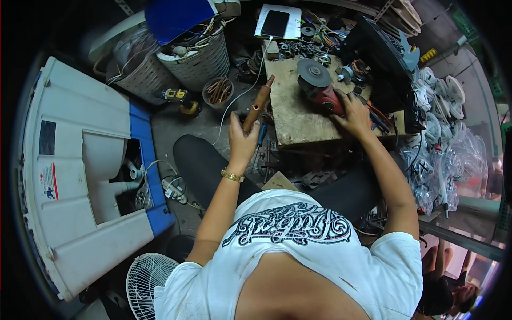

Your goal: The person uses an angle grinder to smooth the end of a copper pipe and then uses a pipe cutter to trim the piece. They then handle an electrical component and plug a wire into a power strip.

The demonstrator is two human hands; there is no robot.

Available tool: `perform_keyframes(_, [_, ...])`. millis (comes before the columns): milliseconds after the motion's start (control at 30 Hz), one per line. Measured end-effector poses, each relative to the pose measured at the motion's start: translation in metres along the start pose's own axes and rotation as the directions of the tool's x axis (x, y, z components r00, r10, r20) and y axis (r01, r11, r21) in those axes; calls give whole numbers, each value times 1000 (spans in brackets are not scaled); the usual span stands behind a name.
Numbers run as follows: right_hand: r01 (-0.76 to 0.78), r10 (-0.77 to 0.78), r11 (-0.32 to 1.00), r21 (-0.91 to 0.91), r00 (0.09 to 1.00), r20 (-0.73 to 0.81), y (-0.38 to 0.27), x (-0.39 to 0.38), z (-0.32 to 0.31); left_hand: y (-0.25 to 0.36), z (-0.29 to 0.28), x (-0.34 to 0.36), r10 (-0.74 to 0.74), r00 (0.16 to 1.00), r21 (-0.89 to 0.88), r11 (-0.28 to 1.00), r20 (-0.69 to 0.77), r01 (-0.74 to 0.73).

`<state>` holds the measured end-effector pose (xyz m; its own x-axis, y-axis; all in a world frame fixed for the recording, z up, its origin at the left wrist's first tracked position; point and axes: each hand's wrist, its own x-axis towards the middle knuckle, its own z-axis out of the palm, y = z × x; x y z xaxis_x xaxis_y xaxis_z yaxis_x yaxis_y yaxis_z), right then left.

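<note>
My left hand (242,140) is closed around the lower end of a copper-coloured pipe piece (258,108), held upright and tilted right. The piece has a hole in its side and narrows to a thin tip. My right hand (354,114) grips the body of a red angle grinder (325,100) at the wooden worktop (304,127). Its grey round disc (314,73) points away from me, to the right of the pipe and apart from it. A blue-handled screwdriver (262,134) stands beside my left hand. My palm hides the pipe's lower end.
A bowl of copper scraps (218,92) and a yellow drill (183,100) are on the floor at left. Behind them stand baskets of wires (198,64). A phone (275,23) has its white cable (240,98) hanging near my left hand. Metal parts (298,49) crowd the worktop's far edge.
</note>
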<state>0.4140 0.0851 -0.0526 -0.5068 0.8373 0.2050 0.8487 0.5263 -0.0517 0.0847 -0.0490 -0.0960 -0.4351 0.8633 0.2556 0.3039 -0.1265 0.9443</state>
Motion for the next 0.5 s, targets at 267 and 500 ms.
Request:
perform_keyframes(267, [-50,54,998,-48,996,73,-14,18,9,15,-13,-8,-52,998,-47,998,-34,50])
perform_keyframes(500, [-43,42,999,-19,999,-18,-16,26,18,13,-10,-12,-83,993,-78,994,-83,77])
